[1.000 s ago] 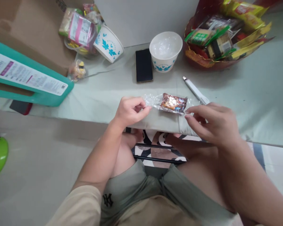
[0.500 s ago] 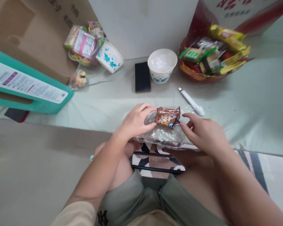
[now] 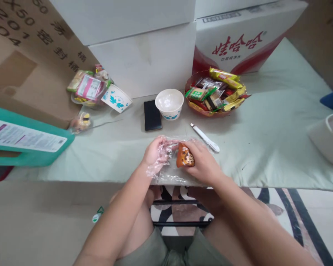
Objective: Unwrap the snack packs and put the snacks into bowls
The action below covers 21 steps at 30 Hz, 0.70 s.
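Note:
My right hand (image 3: 204, 162) is wrapped around a small snack packet (image 3: 185, 155) with an orange-brown, patterned wrapper. Crinkled clear plastic bag (image 3: 170, 177) spreads under and around the packet, near the table's front edge. Film from that bag covers the fingers of my left hand (image 3: 155, 153) and reaches down to the wrist; the fingers are curled on the plastic, left of the packet. A slim white tool with a metal tip (image 3: 205, 137) lies just beyond my right hand.
Behind my hands stand a black phone (image 3: 152, 115), a white paper bowl (image 3: 170, 105) and a red basket (image 3: 208, 112) of wrapped snacks. At left are a tipped paper bowl (image 3: 116, 98), a snack tub (image 3: 84, 98) and a green carrier box (image 3: 52, 160). Cartons (image 3: 144, 55) line the back.
My right hand has closed on the packet, lifting and turning it. My left hand has left the packet's side and now has the clear plastic over it. The camera view has tilted up.

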Tool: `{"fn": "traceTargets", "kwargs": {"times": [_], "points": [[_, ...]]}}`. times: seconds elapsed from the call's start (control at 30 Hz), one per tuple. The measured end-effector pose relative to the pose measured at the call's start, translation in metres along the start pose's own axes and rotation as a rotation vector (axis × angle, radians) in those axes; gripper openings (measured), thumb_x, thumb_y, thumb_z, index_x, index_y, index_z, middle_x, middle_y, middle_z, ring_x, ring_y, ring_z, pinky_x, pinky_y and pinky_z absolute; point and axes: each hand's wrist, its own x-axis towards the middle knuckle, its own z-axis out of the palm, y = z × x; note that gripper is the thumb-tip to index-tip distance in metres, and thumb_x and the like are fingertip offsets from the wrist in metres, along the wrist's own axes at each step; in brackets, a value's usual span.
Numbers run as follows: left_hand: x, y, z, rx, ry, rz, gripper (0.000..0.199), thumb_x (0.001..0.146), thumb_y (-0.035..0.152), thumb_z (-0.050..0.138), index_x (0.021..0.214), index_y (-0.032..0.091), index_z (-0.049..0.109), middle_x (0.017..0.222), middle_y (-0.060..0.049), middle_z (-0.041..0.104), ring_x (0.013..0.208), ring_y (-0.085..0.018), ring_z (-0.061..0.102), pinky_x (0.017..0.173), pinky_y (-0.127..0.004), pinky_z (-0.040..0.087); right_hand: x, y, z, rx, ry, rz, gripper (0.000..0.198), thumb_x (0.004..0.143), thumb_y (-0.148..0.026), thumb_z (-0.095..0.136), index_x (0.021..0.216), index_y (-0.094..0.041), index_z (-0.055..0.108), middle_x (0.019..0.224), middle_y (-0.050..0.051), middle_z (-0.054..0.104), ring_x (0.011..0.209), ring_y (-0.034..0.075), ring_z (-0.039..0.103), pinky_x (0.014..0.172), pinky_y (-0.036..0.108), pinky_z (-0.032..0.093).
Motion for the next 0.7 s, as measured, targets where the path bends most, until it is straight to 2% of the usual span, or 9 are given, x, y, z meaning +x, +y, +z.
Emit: {"fn": "traceTargets", "kwargs": {"times": [0.07, 0.17, 0.27, 0.4, 0.47, 0.53, 0.63, 0.7], "points": [[0.008, 0.011, 0.009, -0.068, 0.011, -0.094, 0.017, 0.079, 0.026, 0.060, 0.071, 0.020, 0.047, 0.075, -0.005, 0.072, 0.054, -0.013, 0.068, 0.029, -0.013, 0.015, 0.002, 0.006, -0.005, 0.156, 0.071, 0.076, 0.065, 0.076, -0.026, 0.071, 0.139, -0.022, 0.055, 0.139, 0.016, 0.064, 0.130, 0.034, 0.059, 0.112, 0.056, 0.045], [0.020, 0.023, 0.020, -0.082, 0.028, -0.142, 0.013, 0.077, 0.024, 0.058, 0.073, 0.020, 0.046, 0.062, -0.001, 0.067, 0.037, -0.010, 0.057, 0.027, -0.013, 0.014, 0.002, 0.015, -0.013, 0.440, 0.109, 0.191, 0.069, 0.076, -0.041, 0.078, 0.137, -0.022, 0.053, 0.129, 0.014, 0.067, 0.115, 0.031, 0.066, 0.102, 0.050, 0.052], [0.032, 0.027, 0.024, -0.088, -0.033, -0.155, 0.015, 0.072, 0.023, 0.059, 0.072, 0.020, 0.044, 0.058, 0.003, 0.062, 0.032, -0.007, 0.051, 0.028, -0.012, 0.009, 0.002, 0.023, -0.019, 0.721, 0.112, 0.283, 0.069, 0.073, -0.050, 0.082, 0.131, -0.025, 0.055, 0.108, 0.007, 0.070, 0.092, 0.023, 0.066, 0.083, 0.039, 0.056], [0.044, 0.025, 0.022, -0.057, -0.153, -0.156, 0.022, 0.068, 0.025, 0.061, 0.072, 0.021, 0.040, 0.057, 0.004, 0.059, 0.032, -0.008, 0.051, 0.028, -0.012, 0.007, 0.007, 0.028, -0.022, 0.961, 0.164, 0.417, 0.067, 0.062, -0.054, 0.090, 0.116, -0.026, 0.060, 0.094, 0.003, 0.068, 0.077, 0.018, 0.062, 0.068, 0.032, 0.052], [0.049, 0.024, 0.020, -0.045, -0.253, -0.153, 0.025, 0.068, 0.028, 0.063, 0.070, 0.021, 0.039, 0.056, 0.003, 0.060, 0.030, -0.009, 0.049, 0.028, -0.013, 0.007, 0.009, 0.027, -0.021, 1.045, 0.187, 0.482, 0.066, 0.058, -0.053, 0.093, 0.108, -0.025, 0.062, 0.090, 0.003, 0.068, 0.075, 0.018, 0.062, 0.068, 0.032, 0.053], [0.051, 0.021, 0.017, -0.018, -0.413, -0.155, 0.028, 0.069, 0.032, 0.065, 0.069, 0.021, 0.039, 0.056, 0.001, 0.062, 0.029, -0.009, 0.048, 0.027, -0.014, 0.010, 0.011, 0.023, -0.019, 1.117, 0.173, 0.519, 0.065, 0.054, -0.052, 0.094, 0.104, -0.025, 0.065, 0.090, 0.004, 0.070, 0.077, 0.021, 0.066, 0.070, 0.034, 0.055], [0.053, 0.019, 0.013, 0.063, -0.688, -0.207, 0.027, 0.072, 0.036, 0.066, 0.068, 0.020, 0.044, 0.058, -0.003, 0.066, 0.031, -0.013, 0.053, 0.028, -0.019, 0.025, 0.009, 0.016, -0.019, 1.204, 0.092, 0.545, 0.059, 0.054, -0.053, 0.092, 0.099, -0.025, 0.067, 0.085, 0.006, 0.073, 0.076, 0.025, 0.070, 0.073, 0.040, 0.059], [0.052, 0.018, 0.012, 0.069, -0.801, -0.246, 0.027, 0.073, 0.037, 0.066, 0.069, 0.020, 0.047, 0.059, -0.005, 0.067, 0.033, -0.015, 0.055, 0.031, -0.021, 0.034, 0.007, 0.012, -0.020, 1.227, 0.055, 0.575, 0.055, 0.055, -0.058, 0.089, 0.093, -0.025, 0.068, 0.077, 0.006, 0.072, 0.070, 0.026, 0.071, 0.073, 0.044, 0.060]]}}
